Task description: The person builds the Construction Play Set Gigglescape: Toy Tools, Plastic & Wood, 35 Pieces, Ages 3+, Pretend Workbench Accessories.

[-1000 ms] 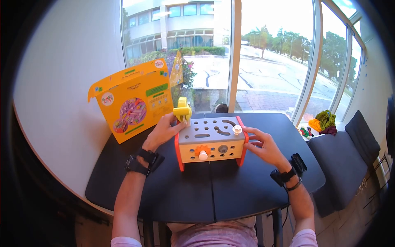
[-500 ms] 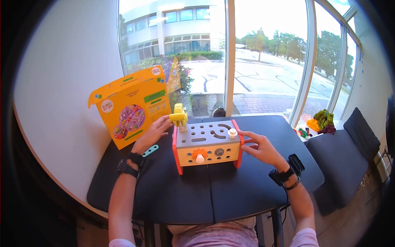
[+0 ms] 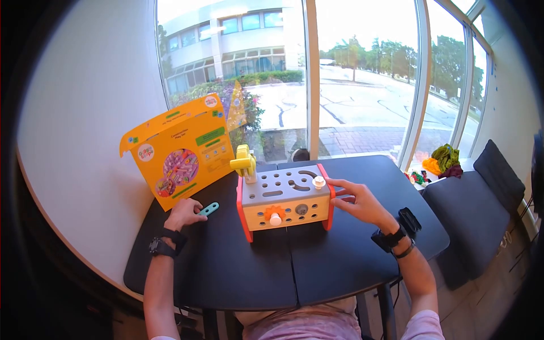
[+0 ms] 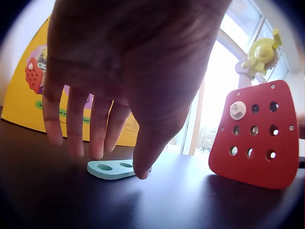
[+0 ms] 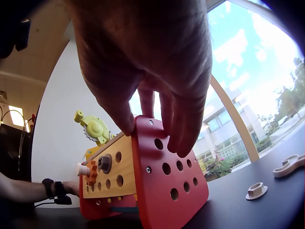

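Observation:
Over a teal strip with holes (image 4: 105, 167), lying on the dark table, is my left hand (image 3: 186, 214). Its thumb comes down at the strip's near side in the left wrist view, with the other fingers stretched beyond it. A toy workbench (image 3: 283, 195) stands in the middle, with a grey perforated top, wooden front and red ends. My right hand (image 3: 365, 204) rests at its right red end panel (image 5: 164, 186), fingers extended and thumb by the front edge. On the top are a yellow piece on a pale post (image 3: 244, 161) and a white bolt (image 3: 318, 182). An orange gear (image 3: 274, 213) sits on the front.
An open yellow box (image 3: 181, 153) stands at the back left. A white nut (image 5: 256, 191) and a pale wrench-like piece (image 5: 289, 165) lie beyond the workbench's right end. A black case (image 3: 409, 220) is near the table's right side, with a grey chair (image 3: 464, 204) beyond.
My left hand has left the yellow piece on the workbench and moved left and down to the teal strip, which was hidden at first. My right hand stays at the right end.

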Motion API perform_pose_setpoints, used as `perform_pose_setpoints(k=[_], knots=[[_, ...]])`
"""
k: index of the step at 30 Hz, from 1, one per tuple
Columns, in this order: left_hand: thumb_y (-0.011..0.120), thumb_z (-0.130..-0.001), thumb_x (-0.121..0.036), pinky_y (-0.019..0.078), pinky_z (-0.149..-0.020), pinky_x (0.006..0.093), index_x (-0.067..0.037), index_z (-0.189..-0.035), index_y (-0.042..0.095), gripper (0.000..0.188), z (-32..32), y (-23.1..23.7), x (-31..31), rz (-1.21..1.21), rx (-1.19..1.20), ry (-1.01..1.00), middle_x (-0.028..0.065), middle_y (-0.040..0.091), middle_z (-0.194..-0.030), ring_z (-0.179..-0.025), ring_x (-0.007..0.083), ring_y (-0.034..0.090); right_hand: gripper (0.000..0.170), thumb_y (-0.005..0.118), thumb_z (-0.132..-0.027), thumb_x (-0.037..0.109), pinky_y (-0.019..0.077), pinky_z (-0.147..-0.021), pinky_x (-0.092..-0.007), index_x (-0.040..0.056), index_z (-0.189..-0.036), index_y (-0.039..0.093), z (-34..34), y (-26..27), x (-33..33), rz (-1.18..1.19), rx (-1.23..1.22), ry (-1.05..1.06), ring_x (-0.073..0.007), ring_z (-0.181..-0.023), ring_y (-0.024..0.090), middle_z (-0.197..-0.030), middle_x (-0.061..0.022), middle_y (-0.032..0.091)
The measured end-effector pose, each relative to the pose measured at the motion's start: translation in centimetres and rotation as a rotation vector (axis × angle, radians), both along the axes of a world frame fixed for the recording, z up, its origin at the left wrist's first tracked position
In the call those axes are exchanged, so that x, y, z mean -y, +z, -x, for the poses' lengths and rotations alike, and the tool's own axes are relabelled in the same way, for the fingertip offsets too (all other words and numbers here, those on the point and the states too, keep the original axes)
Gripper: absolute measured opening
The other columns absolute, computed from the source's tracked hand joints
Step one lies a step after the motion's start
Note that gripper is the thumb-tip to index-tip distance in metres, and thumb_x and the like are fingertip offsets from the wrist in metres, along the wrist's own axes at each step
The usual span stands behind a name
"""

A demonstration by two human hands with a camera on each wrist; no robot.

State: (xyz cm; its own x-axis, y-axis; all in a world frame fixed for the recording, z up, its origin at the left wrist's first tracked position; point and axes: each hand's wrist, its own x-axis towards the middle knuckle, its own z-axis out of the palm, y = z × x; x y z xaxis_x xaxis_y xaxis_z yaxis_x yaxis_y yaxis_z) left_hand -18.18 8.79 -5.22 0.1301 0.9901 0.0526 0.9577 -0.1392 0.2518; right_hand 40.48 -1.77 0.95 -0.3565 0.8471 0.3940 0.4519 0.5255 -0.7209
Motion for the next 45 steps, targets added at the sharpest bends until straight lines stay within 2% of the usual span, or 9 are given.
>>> perform_pose_setpoints(k=[9,12,15,19,24,28,32,38,45], knots=[[0.096,-0.081,-0.022,0.0633,-0.086,0.0352,-0.001,-0.109,0.088,0.036,-2.2,2.7,1.7,0.068,0.095,0.078,0.0132,0.086,-0.099,-0.089,0.0245,0.081,0.063,0.077,-0.107,0.012,0.0643,-0.108,-0.0431,0.0108,-0.167,0.057,-0.1,0.8,1.5,0.016,-0.062,-0.051,-0.0305,-0.133,0.074,-0.16,-0.0173,0.067],[0.094,-0.08,-0.019,0.064,-0.088,0.0345,0.0,-0.116,0.087,0.041,-0.7,3.0,0.8,0.004,0.32,-0.032,0.0111,0.086,-0.104,-0.089,0.0214,0.081,0.052,0.075,-0.107,0.009,0.0655,-0.1,-0.0377,0.0076,-0.158,0.066,-0.3,1.4,2.0,-0.081,-0.122,-0.088,-0.0244,-0.124,0.077,-0.149,-0.0139,0.074],[0.094,-0.083,-0.014,0.064,-0.09,0.0332,-0.001,-0.12,0.086,0.04,-2.5,7.0,3.0,0.005,0.638,-0.198,0.0078,0.086,-0.104,-0.096,0.0163,0.08,0.035,0.074,-0.107,0.006,0.0644,-0.091,-0.0331,0.004,-0.142,0.075,0.0,2.1,2.1,-0.215,-0.15,-0.113,-0.0178,-0.11,0.078,-0.131,-0.01,0.081],[0.088,-0.089,-0.001,0.0641,-0.098,0.0305,0.001,-0.123,0.084,0.035,-6.3,11.7,6.6,-0.056,0.795,-0.402,0.0076,0.082,-0.113,-0.104,0.0145,0.077,0.024,0.075,-0.105,0.005,0.0634,-0.087,-0.0316,0.0029,-0.128,0.08,1.9,3.5,3.0,-0.319,-0.15,-0.062,-0.0156,-0.098,0.078,-0.114,-0.0091,0.082],[0.083,-0.088,0.004,0.0642,-0.106,0.0325,-0.002,-0.12,0.085,0.032,-10.9,13.4,8.3,-0.047,0.736,-0.596,0.006,0.074,-0.123,-0.119,0.0157,0.074,0.019,0.077,-0.102,0.006,0.0629,-0.085,-0.0346,0.0032,-0.12,0.08,6.0,5.1,4.3,-0.395,0.021,0.069,-0.0225,-0.094,0.079,-0.109,-0.0107,0.08],[0.084,-0.087,0.001,0.0627,-0.105,0.0309,-0.002,-0.119,0.086,0.032,-13.0,13.2,7.4,-0.054,0.654,-0.635,0.0064,0.075,-0.124,-0.118,0.0152,0.073,0.016,0.078,-0.102,0.011,0.0592,-0.089,-0.0453,0.0039,-0.117,0.079,9.2,4.4,3.1,-0.483,0.122,0.176,-0.0355,-0.101,0.074,-0.108,-0.0122,0.077],[0.084,-0.087,-0.001,0.0605,-0.104,0.0299,-0.003,-0.117,0.088,0.031,-13.2,12.2,5.8,-0.07,0.607,-0.675,0.0068,0.076,-0.126,-0.119,0.0159,0.072,0.022,0.074,-0.106,0.015,0.0546,-0.101,-0.047,0.0029,-0.124,0.077,11.1,3.6,2.2,-0.506,0.221,0.198,-0.0341,-0.114,0.071,-0.118,-0.0129,0.076],[0.084,-0.088,-0.002,0.0597,-0.103,0.0299,-0.004,-0.118,0.088,0.03,-13.2,12.0,5.4,-0.089,0.551,-0.73,0.0074,0.077,-0.127,-0.121,0.0161,0.072,0.034,0.074,-0.107,0.015,0.0547,-0.107,-0.0476,0.0035,-0.139,0.075,12.0,2.1,1.2,-0.524,0.309,0.149,-0.0352,-0.124,0.07,-0.135,-0.0145,0.075],[0.087,-0.092,-0.016,0.0597,-0.095,0.0293,-0.008,-0.126,0.086,0.035,-13.3,11.5,5.3,-0.105,0.579,-0.673,0.0088,0.08,-0.127,-0.113,0.017,0.075,0.037,0.074,-0.106,0.016,0.0522,-0.108,-0.0494,0.0029,-0.141,0.074,12.3,1.8,0.9,-0.569,0.354,0.141,-0.0347,-0.126,0.068,-0.137,-0.0144,0.075]])
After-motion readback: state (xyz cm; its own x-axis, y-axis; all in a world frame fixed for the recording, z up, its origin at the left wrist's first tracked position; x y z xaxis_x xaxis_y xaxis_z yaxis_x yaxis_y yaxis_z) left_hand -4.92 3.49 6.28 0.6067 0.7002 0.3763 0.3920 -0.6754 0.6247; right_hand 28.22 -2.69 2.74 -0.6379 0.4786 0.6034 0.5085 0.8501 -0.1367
